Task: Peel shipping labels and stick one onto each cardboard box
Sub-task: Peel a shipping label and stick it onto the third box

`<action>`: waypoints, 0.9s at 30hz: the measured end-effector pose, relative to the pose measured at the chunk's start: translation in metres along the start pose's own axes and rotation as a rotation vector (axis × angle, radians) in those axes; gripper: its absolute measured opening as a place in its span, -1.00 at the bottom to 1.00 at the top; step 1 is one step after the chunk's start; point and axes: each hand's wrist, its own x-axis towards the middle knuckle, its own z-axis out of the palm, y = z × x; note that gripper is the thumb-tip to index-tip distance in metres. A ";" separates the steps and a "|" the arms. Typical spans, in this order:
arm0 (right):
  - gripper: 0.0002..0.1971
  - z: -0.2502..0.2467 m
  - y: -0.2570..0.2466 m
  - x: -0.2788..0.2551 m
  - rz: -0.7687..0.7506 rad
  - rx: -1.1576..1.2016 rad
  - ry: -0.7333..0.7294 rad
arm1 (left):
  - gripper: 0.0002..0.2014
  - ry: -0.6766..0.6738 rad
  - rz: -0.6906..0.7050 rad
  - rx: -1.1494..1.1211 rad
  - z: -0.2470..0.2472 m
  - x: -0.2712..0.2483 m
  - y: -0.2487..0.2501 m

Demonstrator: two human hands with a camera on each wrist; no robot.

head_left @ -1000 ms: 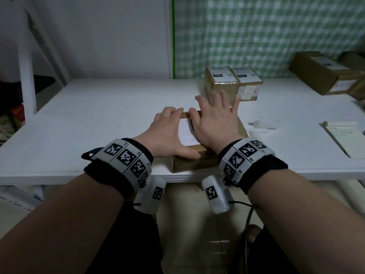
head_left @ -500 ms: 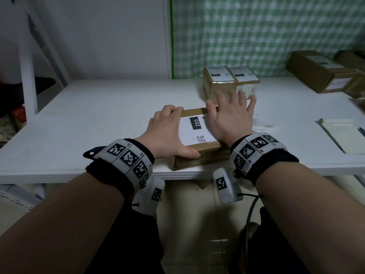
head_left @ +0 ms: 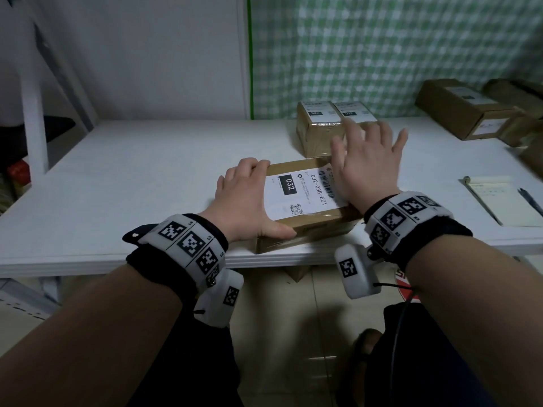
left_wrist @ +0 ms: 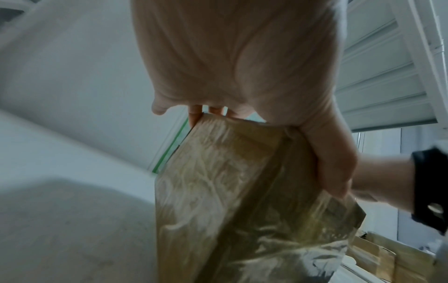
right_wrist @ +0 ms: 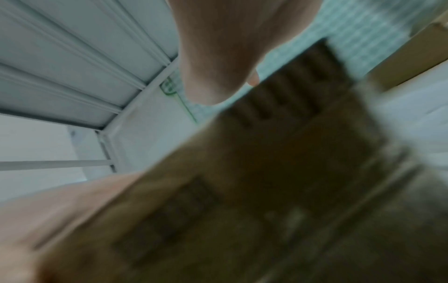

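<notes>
A brown cardboard box (head_left: 311, 227) lies at the front edge of the white table (head_left: 147, 177). A white shipping label (head_left: 299, 192) printed "032" is stuck flat on its top. My left hand (head_left: 245, 198) holds the box's left end, with the thumb along the front face and the fingers curled over the far corner. The left wrist view shows that left hand (left_wrist: 242, 57) on the taped box (left_wrist: 230, 191). My right hand (head_left: 367, 165) hovers over the box's right end, fingers spread, holding nothing. In the right wrist view the right hand (right_wrist: 230, 47) and the box (right_wrist: 266, 191) are blurred.
Two small labelled boxes (head_left: 320, 127) stand side by side just behind the right hand. Bigger cardboard boxes (head_left: 464, 113) sit at the back right by the green checked wall. A notepad (head_left: 505, 201) with a pen (head_left: 529, 198) lies at the right.
My right hand slid rightward off the label and lifted toward the back right, uncovering the label. The left hand stayed on the box's left end.
</notes>
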 end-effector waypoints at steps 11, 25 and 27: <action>-0.52 0.015 -0.062 -0.021 -0.205 0.109 -0.186 | 0.19 0.054 0.040 -0.008 0.006 -0.002 0.000; -0.47 0.017 -0.019 0.005 -0.033 0.069 -0.302 | 0.24 0.060 0.055 -0.015 0.004 -0.003 0.006; -0.48 0.016 -0.013 0.006 -0.004 0.070 -0.307 | 0.24 0.066 0.056 -0.014 0.004 -0.003 0.006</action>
